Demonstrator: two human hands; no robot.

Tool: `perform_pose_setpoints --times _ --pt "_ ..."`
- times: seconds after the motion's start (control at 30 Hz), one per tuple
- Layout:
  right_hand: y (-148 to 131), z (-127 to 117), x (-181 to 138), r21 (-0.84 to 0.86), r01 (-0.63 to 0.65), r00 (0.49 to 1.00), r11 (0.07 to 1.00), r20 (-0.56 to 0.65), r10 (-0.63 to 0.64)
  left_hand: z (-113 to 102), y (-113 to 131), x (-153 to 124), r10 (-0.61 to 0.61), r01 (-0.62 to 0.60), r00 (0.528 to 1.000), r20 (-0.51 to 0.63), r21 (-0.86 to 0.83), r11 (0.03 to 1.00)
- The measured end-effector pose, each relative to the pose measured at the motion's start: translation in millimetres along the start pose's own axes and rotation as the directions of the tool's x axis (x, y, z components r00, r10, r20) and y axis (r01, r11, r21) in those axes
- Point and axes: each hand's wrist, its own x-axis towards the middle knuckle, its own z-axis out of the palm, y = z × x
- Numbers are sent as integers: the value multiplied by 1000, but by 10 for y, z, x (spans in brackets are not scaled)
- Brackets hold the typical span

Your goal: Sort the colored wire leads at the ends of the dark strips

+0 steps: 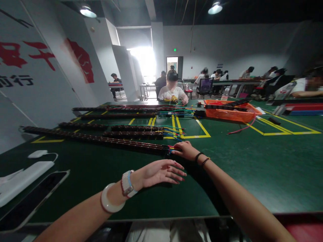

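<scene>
A long black cable bundle with light ties along it lies slantwise across the green table. At its right end, coloured wires come out, and my right hand has its fingers closed around them. My left hand is nearer the table's front edge, fingers stretched out and apart, holding nothing. It lies a little below the bundle's end without touching it. Behind the bundle are shorter black bundles with blue, yellow and green wire ends.
An orange basket holding black parts stands at the back right. A phone and a white power strip lie at the left. Yellow tape marks the green table. Opposite sits a person by a yellow tool.
</scene>
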Motion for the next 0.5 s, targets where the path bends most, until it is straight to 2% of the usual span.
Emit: perform_pose_setpoints --times 0.13,0.3,0.4,0.5 --pt "77 -17 6 120 21 999 993 31 -25 -50 -64 319 -11 10 1000 -21 -56 998" --pt "126 -49 -7 325 -63 995 944 99 33 -117 -203 693 90 -141 975 -205 -252 957" --pt "122 -84 -16 410 -84 985 908 173 13 -93 -262 813 169 -247 952 -255 -314 917" --pt "99 -97 -21 394 -104 981 913 193 28 -47 -280 835 203 -290 940 -274 -330 898"
